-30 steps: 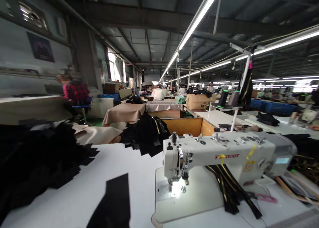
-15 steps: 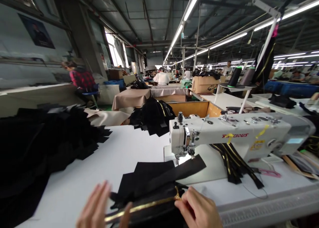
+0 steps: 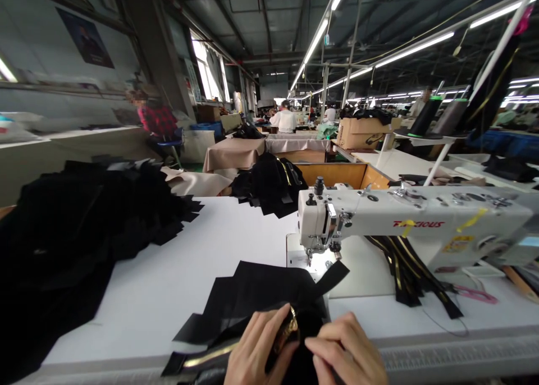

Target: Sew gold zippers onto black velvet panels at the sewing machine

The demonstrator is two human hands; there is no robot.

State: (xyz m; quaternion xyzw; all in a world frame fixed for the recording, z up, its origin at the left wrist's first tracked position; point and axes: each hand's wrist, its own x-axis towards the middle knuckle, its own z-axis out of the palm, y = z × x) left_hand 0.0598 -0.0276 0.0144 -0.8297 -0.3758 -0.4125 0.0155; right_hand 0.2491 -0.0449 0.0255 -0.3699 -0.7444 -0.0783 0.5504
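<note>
My left hand (image 3: 259,348) is closed on a black zipper with gold teeth (image 3: 210,356), and the gold end bends up in a loop by the fingertips. Just to its right, my right hand (image 3: 347,351) has its fingers curled together against the black cloth; whether they pinch anything is hidden. Black fabric pieces (image 3: 252,289) lie flat beyond both hands, with one strip reaching toward the needle area of the white sewing machine (image 3: 349,216).
A big heap of black cut pieces (image 3: 84,222) covers the left side. Behind the table is another black pile (image 3: 269,186). Several gold-toothed zippers (image 3: 404,267) hang under the machine arm, near pink-handled scissors (image 3: 475,294). Thread cones (image 3: 425,115) stand at right.
My left hand has moved right and closed on the zipper, whose gold end now curves upward. My right hand has come off the zipper's gold end. The view has shifted left.
</note>
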